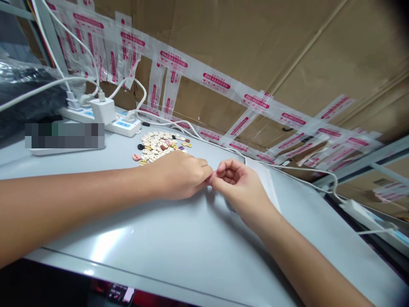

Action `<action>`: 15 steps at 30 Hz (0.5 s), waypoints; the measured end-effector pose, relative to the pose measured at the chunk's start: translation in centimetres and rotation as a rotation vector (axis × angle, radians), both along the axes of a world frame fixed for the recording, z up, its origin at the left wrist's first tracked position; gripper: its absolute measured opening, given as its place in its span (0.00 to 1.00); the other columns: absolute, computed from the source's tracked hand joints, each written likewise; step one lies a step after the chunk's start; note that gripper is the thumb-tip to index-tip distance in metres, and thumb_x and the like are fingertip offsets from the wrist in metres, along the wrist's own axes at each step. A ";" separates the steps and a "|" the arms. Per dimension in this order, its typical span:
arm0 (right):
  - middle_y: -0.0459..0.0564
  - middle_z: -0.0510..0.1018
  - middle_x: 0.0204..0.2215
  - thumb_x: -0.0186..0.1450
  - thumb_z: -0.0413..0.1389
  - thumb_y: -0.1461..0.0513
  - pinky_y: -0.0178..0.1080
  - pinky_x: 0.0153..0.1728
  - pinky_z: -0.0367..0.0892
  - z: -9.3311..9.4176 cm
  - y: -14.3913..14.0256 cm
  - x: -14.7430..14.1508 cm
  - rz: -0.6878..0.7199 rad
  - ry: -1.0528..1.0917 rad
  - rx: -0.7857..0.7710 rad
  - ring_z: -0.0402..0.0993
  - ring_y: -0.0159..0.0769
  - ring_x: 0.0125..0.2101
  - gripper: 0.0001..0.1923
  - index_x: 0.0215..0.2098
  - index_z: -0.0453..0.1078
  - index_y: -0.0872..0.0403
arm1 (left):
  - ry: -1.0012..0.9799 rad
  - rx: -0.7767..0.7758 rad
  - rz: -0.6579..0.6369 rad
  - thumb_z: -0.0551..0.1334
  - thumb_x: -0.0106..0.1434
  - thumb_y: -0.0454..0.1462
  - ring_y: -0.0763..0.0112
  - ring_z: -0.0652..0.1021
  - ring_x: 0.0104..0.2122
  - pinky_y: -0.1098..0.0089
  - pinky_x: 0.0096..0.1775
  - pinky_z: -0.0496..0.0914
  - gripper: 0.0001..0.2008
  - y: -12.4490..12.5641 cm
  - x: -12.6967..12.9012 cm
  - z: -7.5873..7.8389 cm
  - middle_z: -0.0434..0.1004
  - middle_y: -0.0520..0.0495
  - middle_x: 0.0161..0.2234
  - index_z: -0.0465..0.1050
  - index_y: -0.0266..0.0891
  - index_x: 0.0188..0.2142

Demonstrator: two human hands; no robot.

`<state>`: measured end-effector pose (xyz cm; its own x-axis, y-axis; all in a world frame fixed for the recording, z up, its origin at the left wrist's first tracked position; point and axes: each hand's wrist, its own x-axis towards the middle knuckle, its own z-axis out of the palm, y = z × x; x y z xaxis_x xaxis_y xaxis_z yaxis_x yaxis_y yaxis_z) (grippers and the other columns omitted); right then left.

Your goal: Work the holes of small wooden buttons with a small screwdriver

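Two hands: left hand (183,175), right hand (244,187), tips meeting, grip state not discernible; loose buttons (155,141), behind left wrist, could scatter if brushed.

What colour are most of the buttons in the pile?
Most of the buttons are creamy white, shown in the head view.

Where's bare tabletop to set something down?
Widest patch: the table between left forearm, right forearm and front edge. Another: between right forearm, white sheet and right edge. Crowded: behind left hand, with buttons and power strip.
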<state>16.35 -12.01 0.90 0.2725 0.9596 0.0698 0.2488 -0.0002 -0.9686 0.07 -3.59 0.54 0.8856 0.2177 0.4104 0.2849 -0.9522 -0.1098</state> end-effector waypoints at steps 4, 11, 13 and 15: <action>0.41 0.73 0.24 0.47 0.65 0.65 0.33 0.28 0.68 0.5 0.0 -0.3 0.012 -0.019 -0.029 0.70 0.29 0.25 0.14 0.28 0.64 0.52 | 0.027 -0.046 0.009 0.55 0.68 0.38 0.69 0.76 0.26 0.68 0.28 0.62 0.11 0.1 -0.1 0.3 0.78 0.49 0.31 0.74 0.38 0.33; 0.42 0.74 0.24 0.48 0.65 0.65 0.32 0.26 0.66 0.2 -0.1 -0.1 0.009 -0.016 -0.012 0.71 0.29 0.25 0.14 0.29 0.65 0.53 | 0.052 -0.039 0.018 0.57 0.67 0.34 0.68 0.76 0.27 0.68 0.27 0.60 0.08 -0.1 0.1 0.1 0.79 0.49 0.31 0.76 0.38 0.36; 0.43 0.75 0.24 0.48 0.66 0.65 0.32 0.27 0.66 0.0 -0.1 0.1 0.008 -0.003 -0.002 0.71 0.29 0.24 0.14 0.29 0.65 0.53 | 0.070 -0.040 0.029 0.58 0.66 0.32 0.68 0.76 0.27 0.68 0.27 0.60 0.07 -0.3 0.2 0.1 0.78 0.48 0.31 0.76 0.37 0.36; 0.43 0.75 0.24 0.48 0.66 0.65 0.32 0.27 0.67 0.0 -0.1 0.3 0.002 -0.007 -0.001 0.71 0.29 0.24 0.14 0.28 0.66 0.53 | 0.074 -0.058 0.035 0.58 0.66 0.30 0.68 0.76 0.27 0.68 0.27 0.60 0.07 -0.4 0.3 0.2 0.78 0.48 0.31 0.76 0.36 0.36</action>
<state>16.62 -12.09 0.86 0.2696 0.9603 0.0709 0.2557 -0.0004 -0.9668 0.35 -3.98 0.72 0.9045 0.2707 0.3296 0.3114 -0.9472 -0.0768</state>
